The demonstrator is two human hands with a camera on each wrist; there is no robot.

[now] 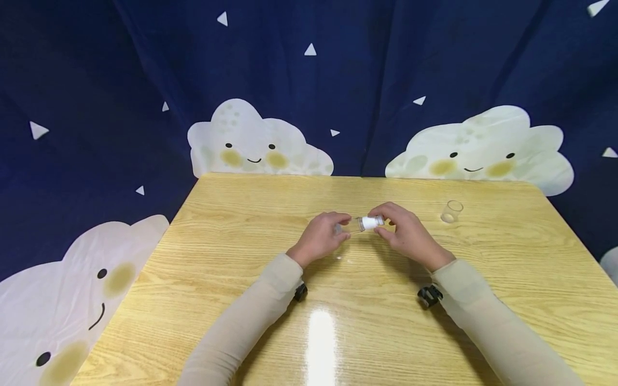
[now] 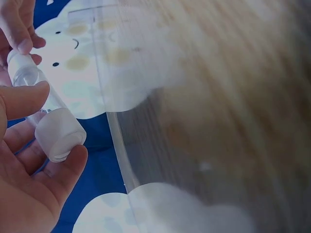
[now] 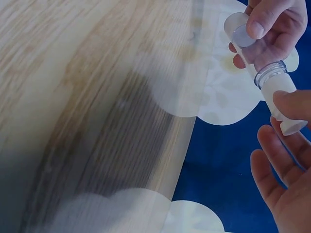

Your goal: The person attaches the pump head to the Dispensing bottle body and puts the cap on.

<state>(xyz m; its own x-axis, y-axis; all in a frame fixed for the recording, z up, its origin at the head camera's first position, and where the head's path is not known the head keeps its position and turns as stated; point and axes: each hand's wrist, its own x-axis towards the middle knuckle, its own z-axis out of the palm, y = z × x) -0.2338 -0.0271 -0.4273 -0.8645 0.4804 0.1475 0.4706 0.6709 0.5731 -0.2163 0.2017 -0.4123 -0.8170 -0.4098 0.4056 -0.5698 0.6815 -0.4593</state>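
Observation:
A small clear pump bottle (image 1: 354, 225) is held lengthwise between both hands above the table. My left hand (image 1: 319, 238) grips its lower end, with thumb and fingers around the white base (image 2: 59, 133). At the other end, my right hand (image 1: 407, 234) pinches the white pump top (image 3: 281, 94) between thumb and forefinger, while its other fingers are spread in the right wrist view. The pump top meets the bottle's clear neck. A transparent cap (image 1: 451, 212) stands on the table to the right of the right hand.
The light wooden table (image 1: 232, 252) reaches back to a dark blue curtain (image 1: 357, 86) printed with clouds and white triangles. A bright light reflection lies on the tabletop near the front. Each sleeve has a black wrist camera (image 1: 429, 296) under it.

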